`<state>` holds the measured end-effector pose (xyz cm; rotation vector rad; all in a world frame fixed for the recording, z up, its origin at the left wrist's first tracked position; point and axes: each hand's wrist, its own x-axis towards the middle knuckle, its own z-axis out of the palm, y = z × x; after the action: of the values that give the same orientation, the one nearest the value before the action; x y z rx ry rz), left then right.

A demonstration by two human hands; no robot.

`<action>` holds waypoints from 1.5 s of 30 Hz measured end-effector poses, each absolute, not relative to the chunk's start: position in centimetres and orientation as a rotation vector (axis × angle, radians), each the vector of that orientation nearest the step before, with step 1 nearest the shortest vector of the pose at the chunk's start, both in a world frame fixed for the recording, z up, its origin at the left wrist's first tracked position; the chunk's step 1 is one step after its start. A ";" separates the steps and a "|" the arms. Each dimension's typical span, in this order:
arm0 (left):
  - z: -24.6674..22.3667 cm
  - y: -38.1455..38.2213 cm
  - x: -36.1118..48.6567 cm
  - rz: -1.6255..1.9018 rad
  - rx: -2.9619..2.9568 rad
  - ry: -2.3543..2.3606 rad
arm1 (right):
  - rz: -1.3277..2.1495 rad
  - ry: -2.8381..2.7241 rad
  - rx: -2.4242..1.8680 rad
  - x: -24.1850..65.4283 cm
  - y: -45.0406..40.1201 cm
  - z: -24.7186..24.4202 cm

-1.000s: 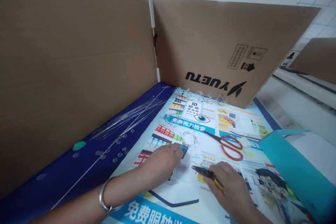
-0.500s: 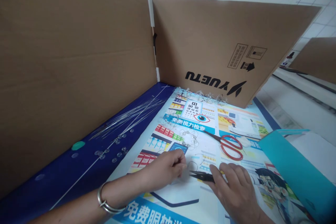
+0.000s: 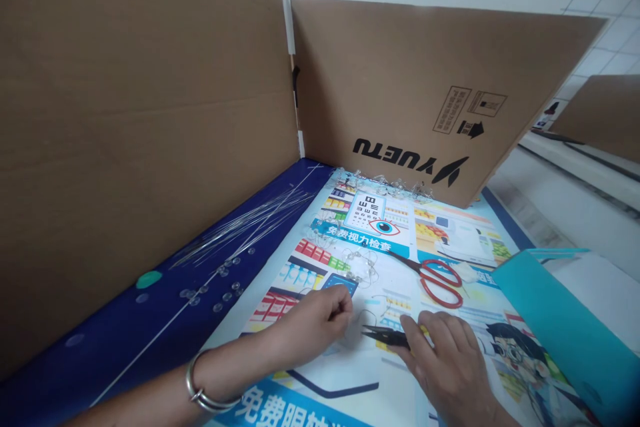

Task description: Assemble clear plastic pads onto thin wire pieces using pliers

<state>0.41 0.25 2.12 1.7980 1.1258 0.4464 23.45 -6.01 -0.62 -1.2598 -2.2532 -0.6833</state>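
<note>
My left hand [image 3: 317,323] rests low on the printed poster mat [image 3: 400,373], its fingertips pinched together on what looks like a thin wire [image 3: 367,315] that curves away to the right. My right hand [image 3: 445,363] is shut on black-nosed pliers [image 3: 386,336], whose yellow handle is mostly hidden under my fingers. The pliers' tips point left toward my left fingertips, a short gap apart. Just above my left hand lies a small blue card [image 3: 340,284]. Beyond it is a tangle of wire with clear beads [image 3: 360,263].
Red-handled scissors [image 3: 435,280] lie on the poster to the upper right. A teal folder [image 3: 560,327] stands at the right. On the dark blue mat [image 3: 150,327] at left lie straight wires [image 3: 245,230] and clear beads [image 3: 220,288]. Cardboard panels [image 3: 400,93] stand behind.
My left hand has slid down off the blue card, uncovering it, and its fingers now pinch together. The pliers have swung level, pointing left, with my right fingers over the handle.
</note>
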 end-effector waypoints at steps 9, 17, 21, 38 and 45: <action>0.9 -0.4 1.2 0.473 1.252 0.963 | -0.719 -2.286 -1.174 24.0 -6.1 -0.2; 0.5 -1.7 1.8 0.541 0.693 0.806 | -0.813 -2.292 -1.186 24.7 -6.1 0.2; 0.4 -2.0 2.0 0.536 0.645 0.819 | -0.829 -2.278 -1.150 24.4 -6.1 0.3; 0.1 -1.9 1.6 0.624 0.793 0.879 | -0.791 -2.289 -1.128 23.9 -6.4 0.2; 0.1 -1.8 1.5 0.619 0.818 0.898 | -0.799 -2.288 -1.102 23.9 -6.3 0.4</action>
<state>1.46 -1.77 0.12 0.8175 0.8985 0.6194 23.88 -6.35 0.35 -1.1017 -2.2876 -0.7993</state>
